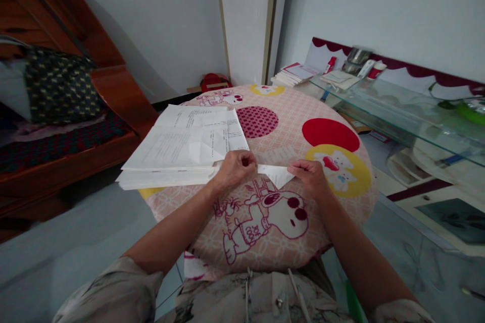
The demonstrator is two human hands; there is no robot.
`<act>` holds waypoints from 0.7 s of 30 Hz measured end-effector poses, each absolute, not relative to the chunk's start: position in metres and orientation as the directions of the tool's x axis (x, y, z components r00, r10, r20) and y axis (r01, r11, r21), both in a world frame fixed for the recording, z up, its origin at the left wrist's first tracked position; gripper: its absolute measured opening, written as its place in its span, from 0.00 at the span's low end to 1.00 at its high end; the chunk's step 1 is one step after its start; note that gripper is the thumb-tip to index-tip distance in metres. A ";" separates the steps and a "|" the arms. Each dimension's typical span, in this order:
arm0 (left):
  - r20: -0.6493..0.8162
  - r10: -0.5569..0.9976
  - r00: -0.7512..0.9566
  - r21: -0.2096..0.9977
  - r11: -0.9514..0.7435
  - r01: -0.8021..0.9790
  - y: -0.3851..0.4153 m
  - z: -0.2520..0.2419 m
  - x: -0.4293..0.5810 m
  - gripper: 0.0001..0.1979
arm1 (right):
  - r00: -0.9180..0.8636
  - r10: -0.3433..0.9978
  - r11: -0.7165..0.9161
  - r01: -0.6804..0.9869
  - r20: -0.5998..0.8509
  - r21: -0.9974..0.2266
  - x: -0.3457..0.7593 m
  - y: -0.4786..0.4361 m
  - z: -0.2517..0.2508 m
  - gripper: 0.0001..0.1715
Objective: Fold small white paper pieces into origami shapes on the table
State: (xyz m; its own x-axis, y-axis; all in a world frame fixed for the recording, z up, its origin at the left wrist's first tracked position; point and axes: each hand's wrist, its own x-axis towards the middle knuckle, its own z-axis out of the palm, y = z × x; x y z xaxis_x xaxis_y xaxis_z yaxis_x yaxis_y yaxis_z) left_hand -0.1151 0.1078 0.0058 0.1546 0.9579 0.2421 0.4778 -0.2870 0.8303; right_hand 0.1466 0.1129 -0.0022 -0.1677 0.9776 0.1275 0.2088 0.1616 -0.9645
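Note:
Between my two hands a small folded piece of white paper [278, 175] is stretched just above the round table, its lower edge coming to a point. My left hand [239, 165] pinches its left end, thumb and forefinger closed together. The right end is pinched in the fingers of my right hand [308, 174]. Beside my left hand lies a thick stack of printed white sheets [178, 141], with creases across the top sheet. A pink patterned tablecloth [288, 247] with a cartoon dog covers the table under both hands.
At the right stands a glass-topped cabinet [413, 121] with booklets [295, 73], a red bottle [330, 64] and metal containers [356, 58]. A wooden bench [113, 86] with a dark patterned bag [60, 86] is on the left. Behind the table rises a tall white air conditioner [246, 20].

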 end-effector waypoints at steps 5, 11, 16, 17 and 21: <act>0.142 0.987 0.077 0.973 -0.154 0.171 0.132 0.017 -0.118 0.08 | -0.105 0.993 0.040 -0.045 0.045 -0.998 0.134 0.134 0.011 0.11; 0.115 0.965 0.237 0.974 -0.062 -0.220 0.150 0.020 -0.088 0.14 | -0.269 0.962 -0.133 -0.286 -0.054 -0.949 0.092 0.171 0.010 0.16; 0.113 0.988 0.109 0.902 -0.056 -0.428 0.153 0.006 -0.086 0.14 | -0.306 0.946 -0.228 -0.392 -0.107 -0.891 0.075 0.179 -0.014 0.12; 0.111 0.989 0.094 0.891 -0.057 -0.450 0.153 0.003 -0.087 0.14 | -0.310 0.944 -0.240 -0.405 -0.115 -0.882 0.074 0.179 -0.018 0.12; 0.105 0.991 0.087 0.879 -0.051 -0.475 0.151 -0.001 -0.089 0.15 | -0.319 0.939 -0.273 -0.467 -0.127 -0.841 0.073 0.177 -0.021 0.11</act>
